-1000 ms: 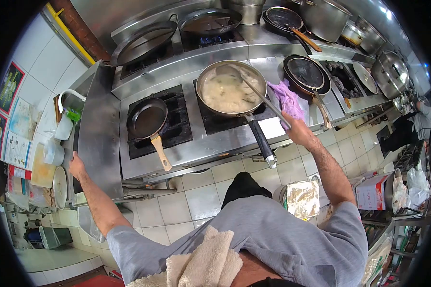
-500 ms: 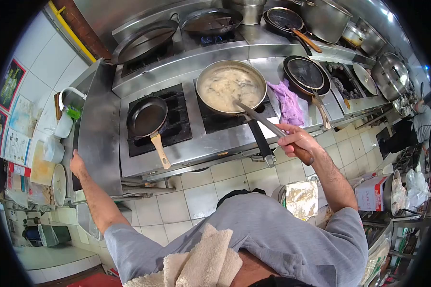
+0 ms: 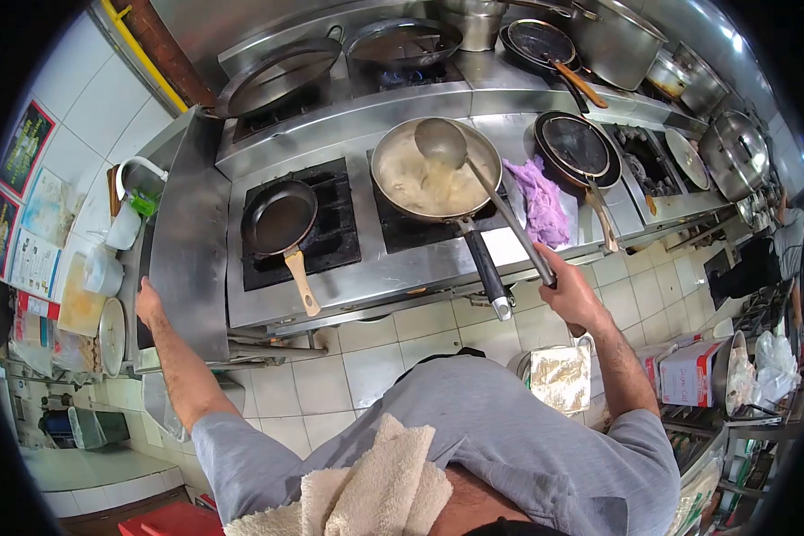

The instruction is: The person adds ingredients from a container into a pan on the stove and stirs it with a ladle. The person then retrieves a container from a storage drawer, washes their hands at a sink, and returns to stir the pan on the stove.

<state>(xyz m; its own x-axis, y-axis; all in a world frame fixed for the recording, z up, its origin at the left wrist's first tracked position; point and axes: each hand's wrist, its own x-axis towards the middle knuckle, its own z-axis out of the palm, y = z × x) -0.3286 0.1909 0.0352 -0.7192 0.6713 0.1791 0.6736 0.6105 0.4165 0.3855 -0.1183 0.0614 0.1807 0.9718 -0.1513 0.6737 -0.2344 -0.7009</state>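
My right hand [image 3: 570, 290] is wrapped round the handle of a long metal ladle [image 3: 441, 144]. The ladle's bowl is tipped over the pan, and pale liquid runs from it. Below it, a deep pan [image 3: 387, 193] of cloudy, whitish liquid sits on a burner, its black handle [image 3: 484, 268] pointing towards me. My left hand [image 3: 149, 304] rests at the edge of the steel counter on the left; its fingers are mostly hidden. Between the hands, a dark frying pan [image 3: 279, 217] with a wooden handle stands on another burner.
A crumpled purple cloth [image 3: 545, 207] lies right of the deep pan, beside stacked black pans [image 3: 576, 147]. Wide pans [image 3: 281, 76] and a large pot [image 3: 618, 40] stand on the back shelf, where a blue flame burns. A person [image 3: 764, 259] is at the far right.
My right hand has moved slightly down, and the ladle's bowl has risen out of the liquid to above the pan, now pouring. My left hand stays at the counter edge.
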